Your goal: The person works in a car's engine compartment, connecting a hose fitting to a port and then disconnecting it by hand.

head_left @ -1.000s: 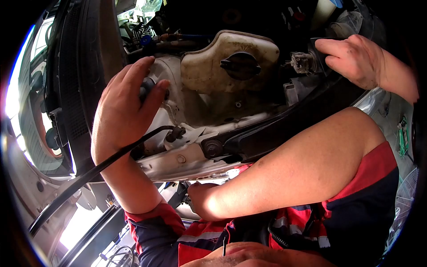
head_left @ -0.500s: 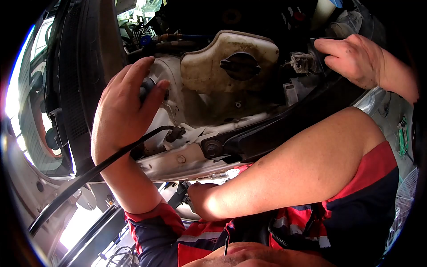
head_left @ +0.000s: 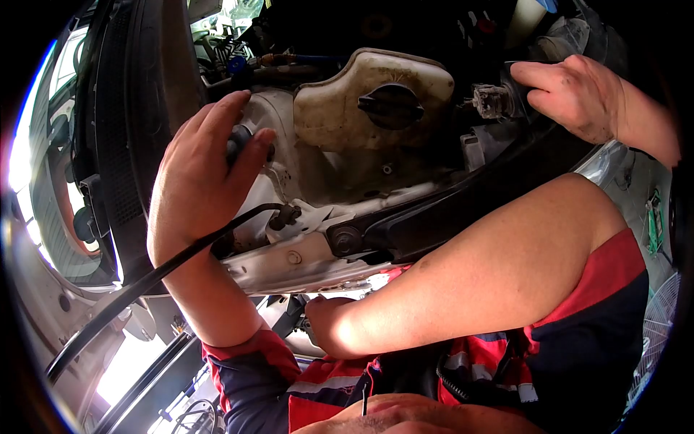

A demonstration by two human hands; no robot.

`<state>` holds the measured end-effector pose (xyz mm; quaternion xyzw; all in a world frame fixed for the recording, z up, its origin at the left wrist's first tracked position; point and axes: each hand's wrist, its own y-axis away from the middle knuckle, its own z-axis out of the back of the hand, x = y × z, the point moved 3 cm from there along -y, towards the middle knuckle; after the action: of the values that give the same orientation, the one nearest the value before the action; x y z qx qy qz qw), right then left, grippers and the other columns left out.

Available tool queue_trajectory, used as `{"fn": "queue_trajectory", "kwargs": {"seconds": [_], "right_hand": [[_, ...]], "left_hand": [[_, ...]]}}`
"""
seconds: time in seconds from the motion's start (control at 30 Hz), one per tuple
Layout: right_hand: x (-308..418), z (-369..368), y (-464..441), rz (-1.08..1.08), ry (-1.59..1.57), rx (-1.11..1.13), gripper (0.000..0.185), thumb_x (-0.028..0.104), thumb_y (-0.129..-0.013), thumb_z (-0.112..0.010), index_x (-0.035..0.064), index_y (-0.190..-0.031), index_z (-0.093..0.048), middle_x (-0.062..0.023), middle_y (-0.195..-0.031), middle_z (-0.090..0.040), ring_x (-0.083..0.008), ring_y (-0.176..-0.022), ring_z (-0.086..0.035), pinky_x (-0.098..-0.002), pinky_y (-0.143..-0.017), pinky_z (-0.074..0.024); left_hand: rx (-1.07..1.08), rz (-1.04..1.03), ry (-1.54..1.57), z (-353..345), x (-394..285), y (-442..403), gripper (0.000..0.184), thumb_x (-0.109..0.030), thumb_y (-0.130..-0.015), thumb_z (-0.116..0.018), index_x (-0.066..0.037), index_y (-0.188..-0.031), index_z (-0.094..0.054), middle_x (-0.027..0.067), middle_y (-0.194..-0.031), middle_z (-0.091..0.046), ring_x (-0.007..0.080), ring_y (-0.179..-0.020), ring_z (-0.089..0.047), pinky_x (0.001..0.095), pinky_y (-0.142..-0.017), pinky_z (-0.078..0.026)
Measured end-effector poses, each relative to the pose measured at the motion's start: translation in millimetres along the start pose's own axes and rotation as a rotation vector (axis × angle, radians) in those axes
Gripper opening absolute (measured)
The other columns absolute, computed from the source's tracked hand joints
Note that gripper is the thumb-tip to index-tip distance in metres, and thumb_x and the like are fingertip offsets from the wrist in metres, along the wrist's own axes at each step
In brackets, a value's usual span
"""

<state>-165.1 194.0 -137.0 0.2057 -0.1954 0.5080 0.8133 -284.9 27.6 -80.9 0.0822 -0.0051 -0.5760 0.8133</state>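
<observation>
At the left of the engine bay, my left hand (head_left: 199,163) curves its thumb and fingers around a grey rounded part (head_left: 238,141) on the pale metal body beside the windscreen base. Most of that part is under the palm. A black bent rod (head_left: 166,267) crosses in front of my left wrist. My right hand (head_left: 331,329) is lower down, beyond the white fender edge (head_left: 289,260), with its fingers curled. It is closed beside a small dark metal piece (head_left: 307,325); what it grips is hidden.
Between the arms sits a stained coolant tank (head_left: 340,101) with a black cap (head_left: 391,106). From the right edge another person's hand (head_left: 575,98) reaches to a dark part beside a dirty connector (head_left: 491,103). A fan guard (head_left: 658,318) stands at the lower right.
</observation>
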Motion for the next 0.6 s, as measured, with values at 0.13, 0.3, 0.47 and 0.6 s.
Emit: {"fn": "queue_trajectory", "kwargs": {"seconds": [0.13, 0.3, 0.47, 0.6], "right_hand": [[-0.2, 2.5, 2.1, -0.007, 0.007, -0.015, 0.017, 0.006, -0.082, -0.054, 0.0081, -0.065, -0.050, -0.0014, -0.075, -0.049, -0.0120, -0.043, -0.050, -0.0253, -0.036, -0.0460], [-7.1, 11.3, 29.5, -0.070, 0.057, -0.102, 0.017, 0.006, -0.081, -0.054, 0.0083, -0.065, -0.051, -0.0012, -0.075, -0.049, -0.0118, -0.043, -0.050, -0.0251, -0.035, -0.0459], [-39.3, 14.2, 145.2, -0.262, 0.195, -0.254, 0.017, 0.007, -0.081, -0.054, 0.0085, -0.065, -0.051, -0.0010, -0.076, -0.049, -0.0115, -0.043, -0.050, -0.0249, -0.035, -0.0458], [-66.9, 5.6, 244.7, -0.435, 0.300, -0.294, 0.017, 0.007, -0.081, -0.055, 0.0087, -0.064, -0.051, -0.0008, -0.076, -0.050, -0.0113, -0.043, -0.051, -0.0248, -0.035, -0.0458]], "left_hand": [[0.005, 0.000, 0.001, 0.1, 0.0, 0.1, 0.042, -0.024, -0.091, -0.069, -0.002, -0.126, -0.061, 0.0193, -0.112, -0.067, 0.0381, -0.103, -0.065, 0.0426, -0.087, -0.052], [0.011, 0.002, -0.017, 0.4, -0.2, -0.3, 0.043, -0.024, -0.091, -0.069, -0.002, -0.126, -0.061, 0.0192, -0.113, -0.067, 0.0382, -0.105, -0.065, 0.0426, -0.089, -0.052], [0.014, 0.000, -0.017, 0.6, -0.5, -0.4, 0.043, -0.024, -0.091, -0.069, -0.002, -0.126, -0.061, 0.0193, -0.113, -0.067, 0.0382, -0.104, -0.065, 0.0427, -0.088, -0.052], [-0.004, -0.013, -0.015, 0.1, -0.7, -0.2, 0.042, -0.023, -0.091, -0.069, -0.002, -0.126, -0.061, 0.0191, -0.112, -0.068, 0.0381, -0.103, -0.065, 0.0426, -0.087, -0.052]]}}
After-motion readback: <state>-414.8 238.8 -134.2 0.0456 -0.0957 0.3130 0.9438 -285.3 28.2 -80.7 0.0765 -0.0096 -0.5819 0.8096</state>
